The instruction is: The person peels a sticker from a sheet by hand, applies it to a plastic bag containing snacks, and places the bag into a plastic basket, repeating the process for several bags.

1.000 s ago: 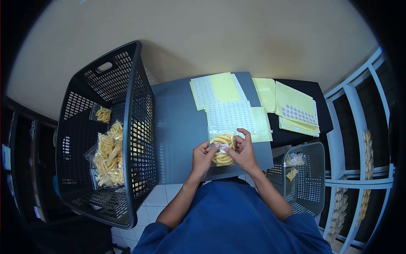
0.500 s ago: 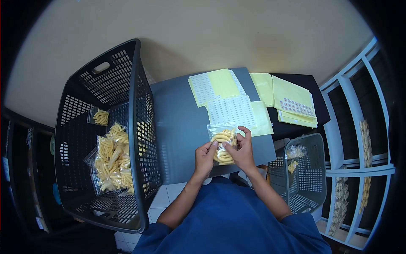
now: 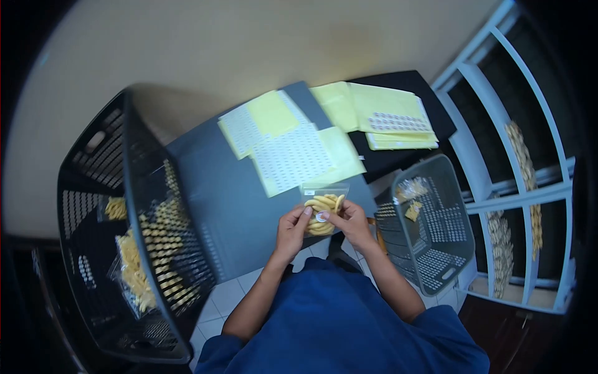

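Note:
A clear zip bag of curved yellow snack sticks (image 3: 324,203) is held upright between both hands, just past the near edge of the grey table (image 3: 215,206). My left hand (image 3: 291,230) grips its left side, thumb on the front. My right hand (image 3: 354,225) pinches the right side, its thumb at a round white sticker (image 3: 322,216) on the bag's front. A small white label shows at the bag's upper left corner. Beyond the bag lie a sheet of small printed labels (image 3: 293,159) and yellow backing paper (image 3: 346,153).
At left stands a big dark crate (image 3: 128,162) with bags of yellow snacks (image 3: 134,268). A smaller grey crate (image 3: 458,230) at right holds a few bags (image 3: 411,190). Yellow sheets with round stickers (image 3: 398,121) lie on a black surface. White shelving (image 3: 492,131) rises at far right.
The view has turned right, so the table and crates sit further left. Both hands still hold the bag; the round sticker now shows on its front by the right thumb.

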A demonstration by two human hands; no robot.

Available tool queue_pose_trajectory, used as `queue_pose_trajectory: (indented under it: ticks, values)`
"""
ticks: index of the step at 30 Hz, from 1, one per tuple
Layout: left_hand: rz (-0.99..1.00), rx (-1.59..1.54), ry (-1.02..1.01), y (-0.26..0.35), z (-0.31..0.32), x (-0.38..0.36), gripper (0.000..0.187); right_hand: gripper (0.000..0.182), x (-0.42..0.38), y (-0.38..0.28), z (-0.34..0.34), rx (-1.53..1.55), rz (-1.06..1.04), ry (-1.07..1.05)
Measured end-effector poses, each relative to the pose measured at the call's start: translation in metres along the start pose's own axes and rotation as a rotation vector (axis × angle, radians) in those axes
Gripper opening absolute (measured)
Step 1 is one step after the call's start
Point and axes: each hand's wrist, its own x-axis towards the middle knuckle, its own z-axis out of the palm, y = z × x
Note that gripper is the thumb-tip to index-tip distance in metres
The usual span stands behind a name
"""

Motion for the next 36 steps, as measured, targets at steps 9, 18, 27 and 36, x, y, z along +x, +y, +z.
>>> queue_pose_trajectory:
  ticks: [9,18,27,36]
  values:
    - [-0.007,0.128,-0.05,-0.02,0.133,0.054,0.029,0.027,-0.05,-0.002,-0.227,0.026,-0.058,0.473]
    - [-0.094,0.553,-0.135,-0.071,0.214,0.058,0.019,0.039,-0.085,0.218,-0.52,-0.043,0.301,0.994]
    - [-0.205,0.575,-0.18,-0.071,0.25,0.077,0.019,0.081,-0.017,0.295,-0.589,-0.247,0.458,1.124]
    - [-0.115,0.703,-0.264,-0.045,0.272,0.097,0.007,0.037,-0.009,0.225,-0.528,-0.686,0.366,0.948]
